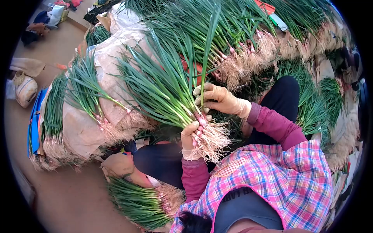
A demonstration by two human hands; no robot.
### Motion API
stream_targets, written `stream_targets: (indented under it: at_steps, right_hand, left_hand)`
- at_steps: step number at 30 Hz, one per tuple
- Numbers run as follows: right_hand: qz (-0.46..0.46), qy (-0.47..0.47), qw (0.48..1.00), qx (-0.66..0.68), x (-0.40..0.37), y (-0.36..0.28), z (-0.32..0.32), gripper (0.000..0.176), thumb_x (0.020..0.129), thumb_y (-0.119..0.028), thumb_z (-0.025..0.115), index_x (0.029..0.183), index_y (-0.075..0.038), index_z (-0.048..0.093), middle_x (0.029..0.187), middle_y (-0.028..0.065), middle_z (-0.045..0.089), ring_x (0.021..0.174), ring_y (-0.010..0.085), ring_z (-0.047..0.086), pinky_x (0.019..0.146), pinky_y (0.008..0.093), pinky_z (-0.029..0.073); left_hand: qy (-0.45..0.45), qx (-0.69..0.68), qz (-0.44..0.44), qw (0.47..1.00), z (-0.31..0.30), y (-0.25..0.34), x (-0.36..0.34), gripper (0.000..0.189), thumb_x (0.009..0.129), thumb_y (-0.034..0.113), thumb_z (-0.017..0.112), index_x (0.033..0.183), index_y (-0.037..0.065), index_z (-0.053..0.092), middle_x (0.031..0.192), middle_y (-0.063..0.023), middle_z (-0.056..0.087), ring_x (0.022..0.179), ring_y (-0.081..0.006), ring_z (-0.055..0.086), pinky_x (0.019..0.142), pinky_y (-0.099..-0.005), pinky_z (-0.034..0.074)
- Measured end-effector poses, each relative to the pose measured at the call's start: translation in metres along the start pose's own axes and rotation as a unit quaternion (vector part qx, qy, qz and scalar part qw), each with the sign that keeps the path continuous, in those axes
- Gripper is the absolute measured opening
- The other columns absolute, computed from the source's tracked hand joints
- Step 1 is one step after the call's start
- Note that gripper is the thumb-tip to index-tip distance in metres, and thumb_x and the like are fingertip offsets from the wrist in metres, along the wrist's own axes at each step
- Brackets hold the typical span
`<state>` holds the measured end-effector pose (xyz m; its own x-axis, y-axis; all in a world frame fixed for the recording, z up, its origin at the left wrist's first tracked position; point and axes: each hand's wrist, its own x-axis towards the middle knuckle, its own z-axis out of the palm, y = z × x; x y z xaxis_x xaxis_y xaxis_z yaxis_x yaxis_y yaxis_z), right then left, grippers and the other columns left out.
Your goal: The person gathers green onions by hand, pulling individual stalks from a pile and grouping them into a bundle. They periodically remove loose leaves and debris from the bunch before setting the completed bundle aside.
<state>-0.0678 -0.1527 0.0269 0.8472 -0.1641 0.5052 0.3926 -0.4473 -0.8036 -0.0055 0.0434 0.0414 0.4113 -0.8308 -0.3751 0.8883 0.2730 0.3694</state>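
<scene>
In the middle of the head view is a bunch of green onions (171, 93), with long green leaves to the upper left and pinkish bulbs and pale roots to the lower right. My left hand (190, 140), in a pale glove, is wrapped round the bunch from below at the bulbs. Also gloved, my right hand (217, 99) is closed on a single upright leaf at the bunch's right side, just above the bulbs. Part of each hand's fingers is hidden by the stems.
Piled green onions (233, 27) lie across the top, roots towards me. Smaller bunches (83, 85) rest on pale sacking (87, 134) at the left. Another bunch (142, 204) lies low beside my shoe (118, 165). A stuffed bag (26, 89) stands at the far left.
</scene>
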Motion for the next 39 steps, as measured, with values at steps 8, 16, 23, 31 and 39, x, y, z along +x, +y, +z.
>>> stream_targets:
  at_steps: [8, 16, 23, 31, 39]
  right_hand:
    - [-0.013, -0.116, 0.988, -0.098, 0.014, 0.001, -0.013, 0.013, 0.081, -0.012, 0.066, 0.093, -0.010, 0.063, 0.120, 0.0065, 0.061, 0.096, 0.0291, 0.064, 0.078, 0.0366, 0.053]
    - [-0.108, -0.157, 0.947, -0.257, 0.007, -0.004, -0.021, 0.014, 0.078, -0.011, 0.056, 0.092, -0.010, 0.058, 0.094, 0.0078, 0.062, 0.087, 0.0293, 0.062, 0.076, 0.0392, 0.051]
    - [0.134, -0.190, 0.945, -0.230, -0.034, 0.004, -0.048, 0.030, 0.081, -0.027, 0.071, 0.104, -0.010, 0.063, 0.087, 0.0110, 0.065, 0.085, 0.0291, 0.065, 0.075, 0.0427, 0.051]
    - [0.117, -0.206, 0.906, -0.352, -0.038, 0.061, -0.036, 0.008, 0.080, -0.016, 0.058, 0.082, -0.011, 0.064, 0.076, 0.0127, 0.065, 0.074, 0.0346, 0.065, 0.066, 0.0458, 0.052]
    - [0.224, -0.558, 0.710, -0.367, -0.110, 0.055, -0.026, 0.025, 0.082, -0.027, 0.058, 0.084, -0.005, 0.071, 0.084, 0.0127, 0.071, 0.083, 0.0339, 0.068, 0.074, 0.0433, 0.053]
  left_hand:
    - [0.008, 0.038, 0.006, 0.999, -0.006, -0.002, 0.003, 0.047, 0.078, 0.006, 0.060, 0.121, -0.013, 0.054, 0.083, -0.0086, 0.063, 0.052, -0.0048, 0.048, 0.051, -0.0160, 0.045]
    - [0.004, 0.061, 0.014, 0.998, 0.001, -0.001, 0.005, 0.048, 0.076, 0.006, 0.061, 0.120, -0.013, 0.055, 0.080, -0.0073, 0.062, 0.055, -0.0054, 0.049, 0.051, -0.0173, 0.045]
    - [-0.028, -0.007, 0.022, 0.999, -0.006, -0.007, 0.008, 0.067, 0.074, 0.005, 0.060, 0.138, -0.005, 0.040, 0.121, -0.0191, 0.058, 0.080, -0.0140, 0.060, 0.070, -0.0207, 0.053]
    - [-0.191, -0.096, 0.161, 0.964, 0.008, 0.003, -0.005, 0.087, 0.068, 0.004, 0.066, 0.146, 0.003, 0.029, 0.111, -0.0115, 0.049, 0.099, -0.0204, 0.048, 0.076, -0.0306, 0.049]
    - [-0.090, -0.010, 0.215, 0.972, 0.004, -0.007, 0.003, 0.085, 0.073, 0.015, 0.065, 0.146, -0.002, 0.027, 0.127, -0.0135, 0.049, 0.104, -0.0196, 0.049, 0.105, -0.0436, 0.036]
